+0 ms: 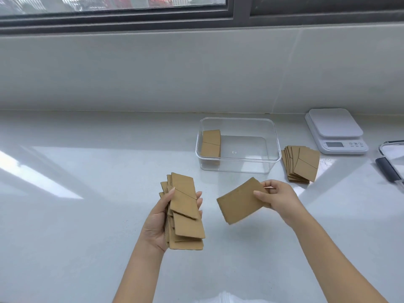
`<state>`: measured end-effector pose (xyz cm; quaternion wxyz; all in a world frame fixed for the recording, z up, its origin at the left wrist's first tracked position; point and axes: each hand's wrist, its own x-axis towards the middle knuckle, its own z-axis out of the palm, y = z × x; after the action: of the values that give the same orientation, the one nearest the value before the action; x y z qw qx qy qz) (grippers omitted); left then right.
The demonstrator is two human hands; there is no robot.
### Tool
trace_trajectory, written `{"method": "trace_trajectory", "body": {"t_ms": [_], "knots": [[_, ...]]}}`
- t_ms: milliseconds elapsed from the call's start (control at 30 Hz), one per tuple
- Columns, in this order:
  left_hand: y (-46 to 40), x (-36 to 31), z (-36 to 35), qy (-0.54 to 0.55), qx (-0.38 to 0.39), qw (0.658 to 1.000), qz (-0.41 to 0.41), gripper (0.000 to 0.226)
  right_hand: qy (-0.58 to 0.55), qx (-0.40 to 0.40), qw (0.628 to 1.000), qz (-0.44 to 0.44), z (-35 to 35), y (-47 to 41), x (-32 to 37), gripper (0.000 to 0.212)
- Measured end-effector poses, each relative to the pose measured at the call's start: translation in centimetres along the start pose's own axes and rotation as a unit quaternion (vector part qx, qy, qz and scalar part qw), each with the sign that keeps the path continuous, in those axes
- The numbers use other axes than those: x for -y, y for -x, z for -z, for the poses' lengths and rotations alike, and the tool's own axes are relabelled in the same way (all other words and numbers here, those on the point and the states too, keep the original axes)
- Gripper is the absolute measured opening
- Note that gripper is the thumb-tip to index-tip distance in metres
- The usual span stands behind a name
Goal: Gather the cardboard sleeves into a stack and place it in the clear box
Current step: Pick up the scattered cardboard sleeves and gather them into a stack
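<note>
My left hand [157,221] grips a loose stack of brown cardboard sleeves [185,215], fanned and uneven, held above the counter. My right hand [277,199] pinches a single flat cardboard sleeve [239,202] by its right end, just right of the stack and apart from it. Behind them stands the clear box [271,136] with a small pile of sleeves [211,143] lying against its left wall. Another fanned pile of sleeves [302,164] lies on the counter to the right of the box.
A white kitchen scale [336,130] sits at the back right. A clear lid with a dark clip [391,162] pokes in at the right edge. The pale counter [87,193] meets a tiled wall under a window.
</note>
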<state>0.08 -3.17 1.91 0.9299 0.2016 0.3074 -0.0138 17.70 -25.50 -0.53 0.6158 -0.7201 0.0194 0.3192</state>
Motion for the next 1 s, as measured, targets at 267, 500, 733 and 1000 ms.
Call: {"method": "trace_trajectory", "body": {"t_ms": [267,500,733,1000], "knots": [[0.8,0.1,-3.1,-0.059,0.11,0.992,0.011,0.066,-0.184,0.194,0.962,0.063,-0.4,4.5,7.1,0.019],[2.0,0.5,-6.2,-0.157,0.16,0.973,0.056,0.046,-0.05,0.103,0.979,0.171,-5.3,7.2,7.4,0.023],[1.8,3.1,-7.5,-0.218,0.187,0.952,0.109,0.047,-0.01,-0.027,0.967,0.251,-4.2,9.0,5.2,0.038],[-0.9,7.5,-9.9,-0.287,0.144,0.944,0.08,0.052,-0.074,-0.049,0.99,0.107,0.9,10.5,2.4,0.05]]}}
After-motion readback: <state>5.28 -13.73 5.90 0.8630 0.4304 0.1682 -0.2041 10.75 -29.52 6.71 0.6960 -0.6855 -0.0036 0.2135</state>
